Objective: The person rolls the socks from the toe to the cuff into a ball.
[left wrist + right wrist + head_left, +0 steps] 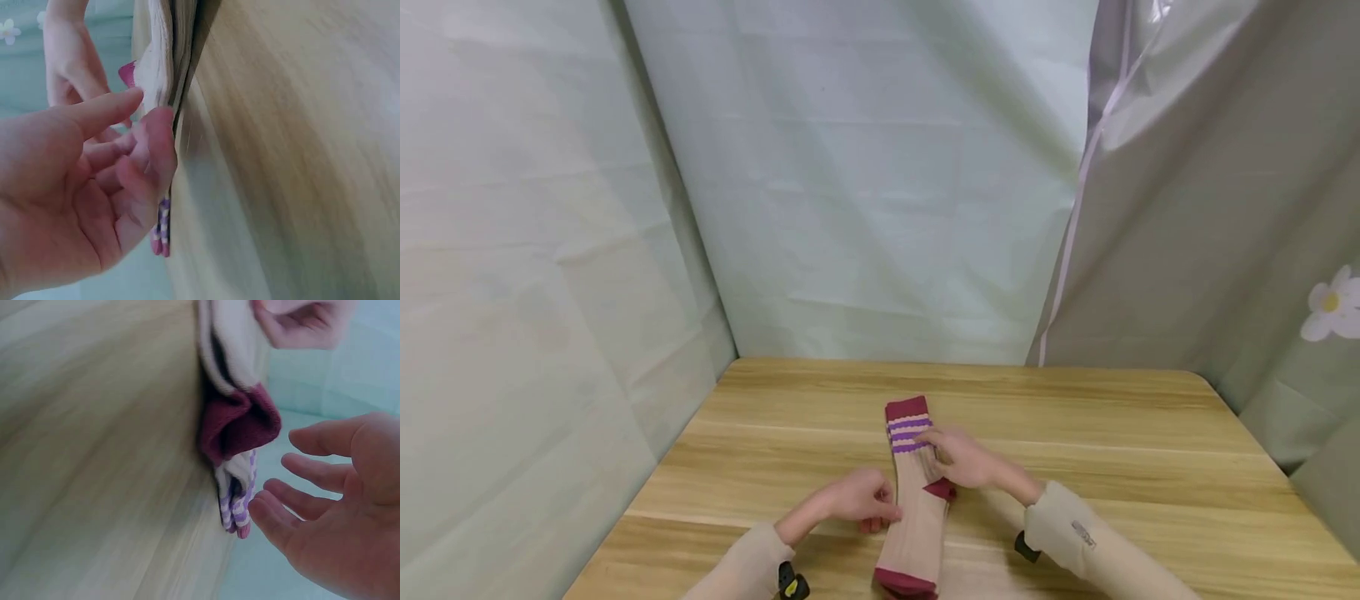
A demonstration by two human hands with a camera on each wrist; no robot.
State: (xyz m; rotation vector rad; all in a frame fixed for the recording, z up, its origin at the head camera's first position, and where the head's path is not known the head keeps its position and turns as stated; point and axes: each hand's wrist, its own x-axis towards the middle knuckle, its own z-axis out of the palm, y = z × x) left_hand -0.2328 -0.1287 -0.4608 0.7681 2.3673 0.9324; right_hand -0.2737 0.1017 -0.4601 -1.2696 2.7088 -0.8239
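A pair of beige socks [917,533] lies flat and stacked on the wooden table, with maroon cuffs, heels and toes and purple stripes below the cuffs. The cuffs point away from me. My left hand [867,498] is at the left edge of the foot part, its fingers loosely curled; in the left wrist view a gap shows between thumb and index finger beside the layered edge. Over the striped leg, my right hand [964,458] has its fingers spread and slightly bent. The right wrist view shows those fingers apart from the maroon heel [240,428], gripping nothing.
The wooden table [1075,417] reaches out on both sides of the socks. Pale sheeting [880,208] hangs behind and to the left, and a greyer sheet [1210,208] with a white flower hangs at the right. Both wrists wear dark bands.
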